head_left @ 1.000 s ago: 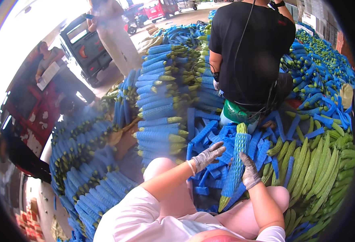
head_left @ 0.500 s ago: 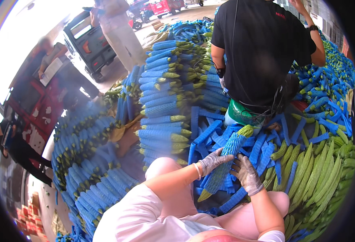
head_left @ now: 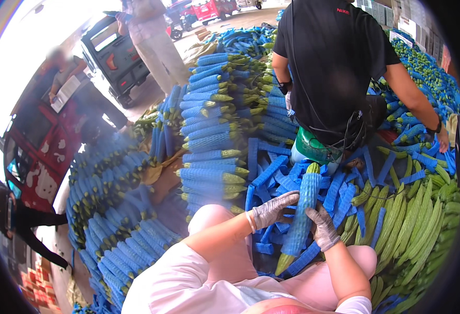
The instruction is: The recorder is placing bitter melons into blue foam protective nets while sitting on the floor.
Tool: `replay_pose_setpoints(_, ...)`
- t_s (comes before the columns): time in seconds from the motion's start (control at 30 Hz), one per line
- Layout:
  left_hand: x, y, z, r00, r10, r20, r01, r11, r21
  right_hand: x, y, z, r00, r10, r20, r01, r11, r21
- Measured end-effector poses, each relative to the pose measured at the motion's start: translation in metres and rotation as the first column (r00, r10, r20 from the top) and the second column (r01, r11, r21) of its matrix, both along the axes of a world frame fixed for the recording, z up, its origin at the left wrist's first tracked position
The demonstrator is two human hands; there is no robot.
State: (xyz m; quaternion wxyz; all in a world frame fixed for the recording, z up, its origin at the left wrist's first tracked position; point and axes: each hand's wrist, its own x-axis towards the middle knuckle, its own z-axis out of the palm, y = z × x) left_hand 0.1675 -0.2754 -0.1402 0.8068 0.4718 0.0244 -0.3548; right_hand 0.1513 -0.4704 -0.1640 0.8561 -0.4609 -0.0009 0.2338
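Note:
A green bitter gourd in a blue foam net sleeve [head_left: 301,214] stands tilted in front of me, its stem end up and its bare tip pointing down toward my lap. My right hand [head_left: 324,228], in a grey glove, holds it from the right with the thumb against the sleeve. On the other side my gloved left hand [head_left: 274,210] has its fingers stretched out, the tips at the gourd's left edge. Whether they press on it I cannot tell. Loose blue foam sleeves [head_left: 339,196] lie heaped behind and beneath the gourd.
Unsleeved bitter gourds [head_left: 410,225] are piled at my right. Stacked sleeved gourds [head_left: 209,136] rise ahead, with more sleeved gourds [head_left: 130,251] at my left. A co-worker in black [head_left: 334,68] sits close ahead on a green-and-white seat [head_left: 313,149]. Other people and vehicles stand farther back.
The sleeved gourd has swung more upright. My left hand has come off its front to its left side. The co-worker's raised arm has dropped to the right.

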Motion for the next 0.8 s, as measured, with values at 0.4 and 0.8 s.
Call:
replay_pose_setpoints(0.4,0.0,-0.006,-0.014,0.998,0.056,-0.026,-0.051,0.987,0.149,-0.002,0.002,-0.008,0.999,-0.038,-0.014,0.037,0.998,-0.041)
replay_pose_setpoints(0.8,0.003,-0.007,-0.016,0.976,0.009,-0.218,-0.049,0.982,-0.18,-0.006,0.006,0.023,0.986,0.113,0.125,-0.126,0.988,0.094)
